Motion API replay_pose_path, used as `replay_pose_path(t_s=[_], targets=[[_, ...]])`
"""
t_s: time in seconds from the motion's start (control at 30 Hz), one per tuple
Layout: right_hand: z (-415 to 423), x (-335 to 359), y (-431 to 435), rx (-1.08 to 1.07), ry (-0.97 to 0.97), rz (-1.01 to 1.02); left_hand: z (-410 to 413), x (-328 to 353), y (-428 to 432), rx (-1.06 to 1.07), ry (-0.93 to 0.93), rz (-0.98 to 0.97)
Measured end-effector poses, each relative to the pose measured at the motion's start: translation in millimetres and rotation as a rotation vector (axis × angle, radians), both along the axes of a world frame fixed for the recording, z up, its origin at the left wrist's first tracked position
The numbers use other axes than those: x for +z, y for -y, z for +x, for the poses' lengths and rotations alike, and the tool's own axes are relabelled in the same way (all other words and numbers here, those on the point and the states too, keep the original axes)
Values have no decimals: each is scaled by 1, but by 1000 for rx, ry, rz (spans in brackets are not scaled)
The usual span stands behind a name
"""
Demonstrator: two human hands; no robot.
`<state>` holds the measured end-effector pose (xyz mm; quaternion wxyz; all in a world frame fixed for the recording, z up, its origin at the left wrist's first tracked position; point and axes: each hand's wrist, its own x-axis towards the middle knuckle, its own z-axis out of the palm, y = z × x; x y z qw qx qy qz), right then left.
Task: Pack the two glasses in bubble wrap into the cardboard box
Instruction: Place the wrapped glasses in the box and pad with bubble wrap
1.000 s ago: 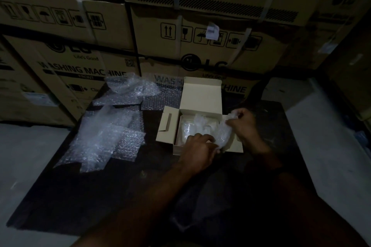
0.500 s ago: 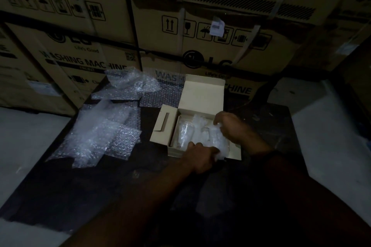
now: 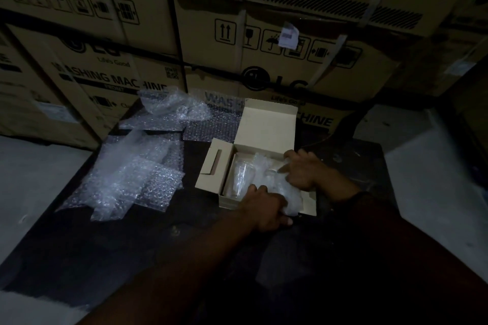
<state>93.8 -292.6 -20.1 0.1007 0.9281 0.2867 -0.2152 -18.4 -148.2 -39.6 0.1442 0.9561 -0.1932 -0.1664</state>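
Note:
A small cardboard box stands open on the dark table, its lid raised at the back and a side flap folded out to the left. A clear glass lies in the box's left half. A bundle of bubble wrap fills the right half and bulges over the front edge; whether a glass is inside it is hidden. My left hand grips the bundle's near end at the box's front wall. My right hand presses down on its far end inside the box.
Loose bubble wrap sheets lie spread over the table's left side, more at the back. Stacked washing machine cartons form a wall right behind the table. Grey floor shows on both sides.
My right hand has moved left and down into the box, pushing the bubble wrap bundle in. My left hand has slid to the bundle's near end at the front edge.

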Motion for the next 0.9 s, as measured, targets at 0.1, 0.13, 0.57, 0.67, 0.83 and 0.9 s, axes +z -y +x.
replay_pose_path(t_s=[0.1,0.13,0.57,0.67,0.83,0.9], targets=[[2,11,10,-82,-76,303,-2,-3,-9,40,46,-121],[2,13,13,-62,-69,357,-3,-5,-12,42,62,-145],[-16,7,5,284,98,-169,-4,-3,-3,27,48,-106],[-16,4,3,278,84,-239,-10,-5,-6,62,97,-157],[-8,11,1,211,17,-89,-8,-6,-9,-15,-29,5],[-2,16,7,205,28,49,-6,-4,-8,-28,-35,50]])
